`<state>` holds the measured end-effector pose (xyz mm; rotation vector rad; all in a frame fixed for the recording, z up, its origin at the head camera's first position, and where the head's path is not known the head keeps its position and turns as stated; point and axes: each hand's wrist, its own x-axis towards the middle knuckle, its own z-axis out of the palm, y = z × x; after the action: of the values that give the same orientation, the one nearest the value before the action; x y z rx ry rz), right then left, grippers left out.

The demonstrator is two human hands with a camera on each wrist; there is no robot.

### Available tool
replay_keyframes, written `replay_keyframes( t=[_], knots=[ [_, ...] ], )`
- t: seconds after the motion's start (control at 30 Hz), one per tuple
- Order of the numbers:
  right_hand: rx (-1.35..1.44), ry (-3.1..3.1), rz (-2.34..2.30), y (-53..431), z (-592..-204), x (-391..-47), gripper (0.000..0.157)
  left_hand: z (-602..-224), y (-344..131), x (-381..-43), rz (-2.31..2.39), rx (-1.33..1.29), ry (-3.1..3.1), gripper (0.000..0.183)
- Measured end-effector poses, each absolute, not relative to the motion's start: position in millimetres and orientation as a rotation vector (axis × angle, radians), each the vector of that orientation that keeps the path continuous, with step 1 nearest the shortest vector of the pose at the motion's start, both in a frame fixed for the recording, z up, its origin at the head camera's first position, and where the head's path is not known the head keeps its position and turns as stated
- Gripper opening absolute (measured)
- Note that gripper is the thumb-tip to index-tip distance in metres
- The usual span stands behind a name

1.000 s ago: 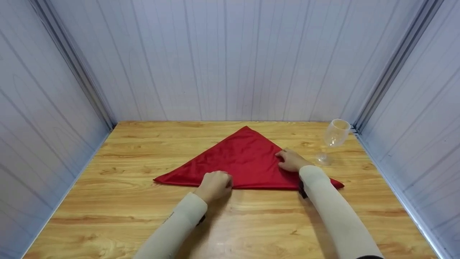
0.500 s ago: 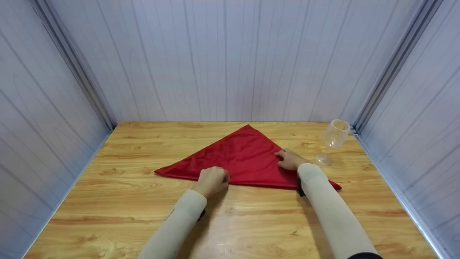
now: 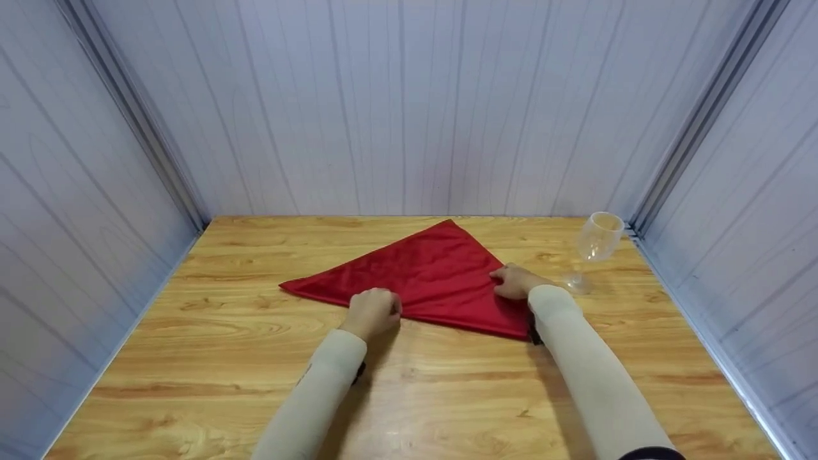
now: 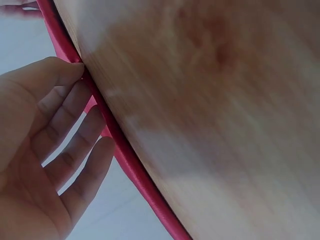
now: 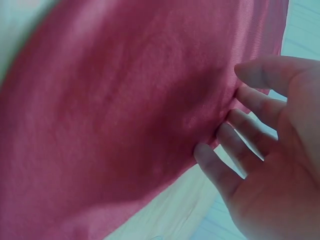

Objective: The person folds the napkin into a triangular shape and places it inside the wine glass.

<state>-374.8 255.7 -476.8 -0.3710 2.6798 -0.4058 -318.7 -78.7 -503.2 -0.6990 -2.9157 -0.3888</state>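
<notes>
A red satiny cloth (image 3: 428, 268), folded into a triangle, lies on the wooden table with its point toward the back wall. My left hand (image 3: 372, 311) pinches the near folded edge between thumb and fingers; in the left wrist view the thumb tip (image 4: 76, 71) sits right on that fold (image 4: 132, 165). My right hand (image 3: 516, 281) rests its fingertips on the right side of the cloth. In the right wrist view, the right fingers (image 5: 240, 145) are loosely bent and spread against the cloth (image 5: 125, 110). The cloth's right corner is hidden behind the right forearm.
A clear stemmed wine glass (image 3: 597, 237) stands upright at the table's back right, just beyond the right hand. White panelled walls (image 3: 402, 108) enclose the wooden table (image 3: 447, 396) at the back and both sides.
The cloth has turned clockwise: its left corner has swung away toward the back, and its far point has shifted right. The left hand has moved slightly forward and left; the right hand stays put.
</notes>
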Motion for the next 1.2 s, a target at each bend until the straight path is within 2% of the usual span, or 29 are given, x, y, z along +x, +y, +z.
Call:
replay_keyframes(
  t=[0.2,0.7,0.8,0.9,1.07,1.2],
  knots=[
    [-0.435,2.685,-0.365,258.0,-474.6,-375.5,0.052,-502.7,-81.4,-325.2,-0.399,-0.640,-2.927,0.006],
    [-0.349,2.658,-0.433,255.1,-467.3,-367.7,0.051,-500.6,-81.1,-335.5,-0.460,-0.504,-2.949,0.009],
    [-0.372,2.667,-0.408,253.8,-468.5,-369.1,0.051,-498.7,-78.8,-332.1,-0.374,-0.531,-2.945,0.005],
    [-0.401,2.693,-0.416,254.7,-471.6,-371.2,0.049,-499.0,-73.9,-327.2,-0.292,-0.591,-2.918,0.011],
    [-0.332,2.716,-0.674,259.5,-479.8,-374.9,0.042,-500.4,-59.5,-320.2,-0.253,-0.703,-2.848,0.013],
    [-0.282,2.766,-0.821,261.2,-487.1,-379.5,0.042,-498.4,-45.0,-317.2,-0.228,-0.800,-2.819,0.013]
  ],
)
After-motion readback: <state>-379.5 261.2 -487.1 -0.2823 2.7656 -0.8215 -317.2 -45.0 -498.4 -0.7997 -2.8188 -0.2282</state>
